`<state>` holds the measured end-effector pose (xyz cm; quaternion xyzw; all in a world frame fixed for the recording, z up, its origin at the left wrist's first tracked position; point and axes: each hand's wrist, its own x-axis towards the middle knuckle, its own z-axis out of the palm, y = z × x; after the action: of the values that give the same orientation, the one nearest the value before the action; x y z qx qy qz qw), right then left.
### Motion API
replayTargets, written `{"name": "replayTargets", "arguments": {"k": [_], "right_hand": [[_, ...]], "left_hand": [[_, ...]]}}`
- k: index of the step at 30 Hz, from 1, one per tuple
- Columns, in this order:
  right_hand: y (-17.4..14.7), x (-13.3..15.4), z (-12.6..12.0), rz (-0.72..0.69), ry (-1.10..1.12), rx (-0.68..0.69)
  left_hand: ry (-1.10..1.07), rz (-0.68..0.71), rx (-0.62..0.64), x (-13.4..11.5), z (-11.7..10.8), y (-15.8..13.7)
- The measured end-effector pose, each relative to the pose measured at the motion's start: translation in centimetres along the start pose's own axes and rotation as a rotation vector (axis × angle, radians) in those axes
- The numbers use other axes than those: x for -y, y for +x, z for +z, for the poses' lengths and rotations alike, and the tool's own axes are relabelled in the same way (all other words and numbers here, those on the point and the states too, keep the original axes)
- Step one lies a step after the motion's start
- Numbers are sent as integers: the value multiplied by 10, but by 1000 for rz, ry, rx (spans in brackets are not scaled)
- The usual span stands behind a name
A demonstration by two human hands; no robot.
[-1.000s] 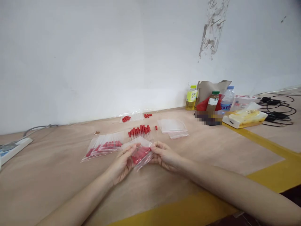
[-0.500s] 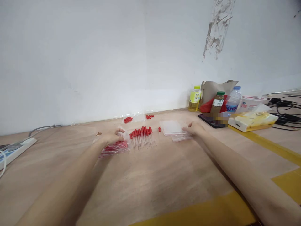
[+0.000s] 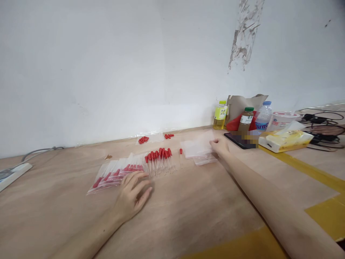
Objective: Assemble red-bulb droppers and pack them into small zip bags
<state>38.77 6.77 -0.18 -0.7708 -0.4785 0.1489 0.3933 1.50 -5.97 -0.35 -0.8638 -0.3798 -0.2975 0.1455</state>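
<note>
My left hand is open, fingers spread and slightly curled, at the near edge of a fanned row of clear zip bags with red-bulbed droppers inside. Right of those bags lies a bunch of loose droppers with red bulbs and thin clear stems. One single dropper sits apart from the bunch. My right hand pinches the far right corner of a zip bag on a stack of flat bags; that corner looks slightly lifted.
Small piles of red rubber bulbs lie on plastic by the wall. At the right stand a yellow drink bottle, a brown bottle, a phone, a tissue pack and black cables. A power strip is at far left.
My left hand has drawn back toward me from over the filled bags, which now lie fanned out in view. My right hand stays at the stack, where a bag's corner has risen.
</note>
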Motion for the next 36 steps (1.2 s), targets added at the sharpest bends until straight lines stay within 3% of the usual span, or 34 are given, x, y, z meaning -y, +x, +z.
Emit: {"name": "replayTargets", "arguments": {"k": [2,4,6,8,10,12,14,17,18,20,25,30,36], "right_hand": [[-9,16,-8,-59,117,-27],[-26,36,-14,-168,296,61],[-49,55,-14,-354,668,412],[-77,68,-5,-457,757,771],[-106,74,12,-520,635,1062],[-129,75,29,-582,392,1262],[-142,74,40,-676,183,1180],[-140,75,39,-836,10,767],[-135,76,36,-853,-12,652],[-120,81,34,-800,-38,510],[-93,92,59,-505,-78,339],[-92,97,85,-419,-102,349],[-90,90,81,-338,-102,426]], "left_hand": [[-47,-26,-48,0,2,-3],[-102,-74,-98,4,5,-2],[-168,-138,-120,8,5,-1],[-229,-244,-158,10,3,0],[-269,-346,-225,9,-2,0],[-293,-347,-261,3,-9,0],[-333,-204,-129,-8,-18,0],[-427,94,361,-27,-26,1],[-445,153,492,-32,-26,1],[-449,206,629,-38,-25,1],[-435,203,652,-36,-19,0],[-377,208,669,-36,-19,1],[-339,209,692,-37,-19,3]]}}
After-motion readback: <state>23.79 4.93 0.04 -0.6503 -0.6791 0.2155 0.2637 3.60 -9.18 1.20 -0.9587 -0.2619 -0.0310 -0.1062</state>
